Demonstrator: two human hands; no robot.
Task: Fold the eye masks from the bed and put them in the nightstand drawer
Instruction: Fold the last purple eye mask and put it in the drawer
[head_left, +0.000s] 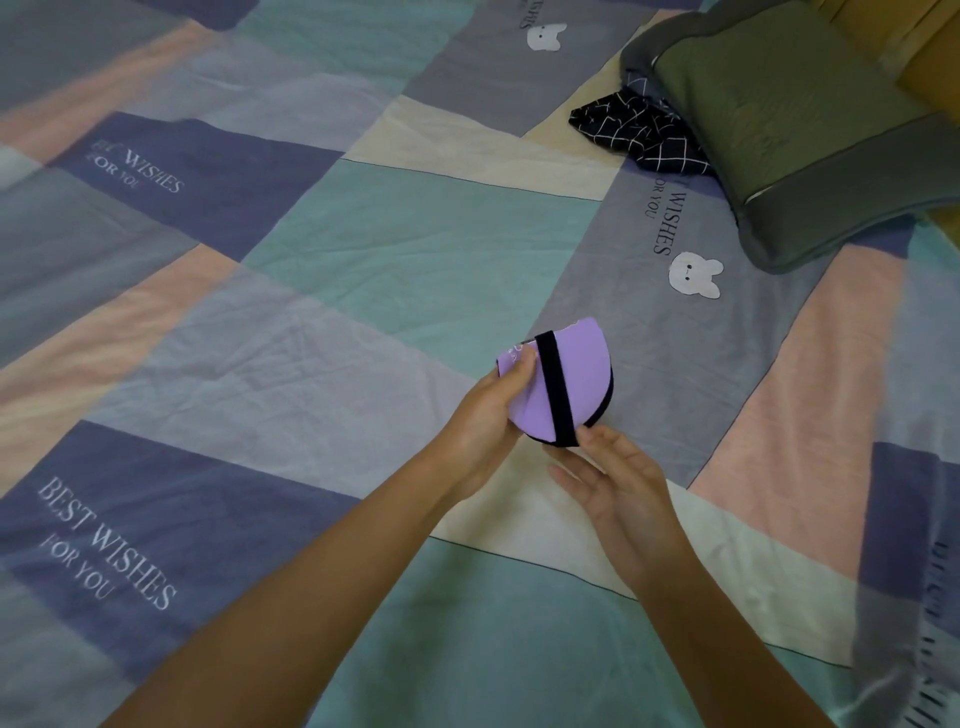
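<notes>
1. Head view, nearest part: two bare forearms are reaching from the near edge out over the patchwork bedspread (405, 249), meeting a little right of centre.

2. Just beyond them, the right hand (621, 478) is sitting nearest, palm turned up and fingers loosely spread, with only its thumb and fingertip touching the near end of the black strap (556, 387); it is not gripping anything that I can make out.

3. Slightly farther and to the left, the left hand (496, 410) is pinching the purple eye mask (563, 382) by its left edge, thumb on top.

4. That mask is being held up off the bed, already doubled into a half-round shape, its straight folded side toward the left hand and its curve facing right.

5. Its strap is running near to far across the purple face, so the long line of the bundle is pointing away from the person, with the left hand bearing it.

6. My judgement: the fold looks nearly finished, and the drawer is not in view, so the left hand would be carrying it off.

7. Farther right, a black checked cloth (634, 130) is lying partly under a green pillow (789, 119) at the far right corner.
</notes>
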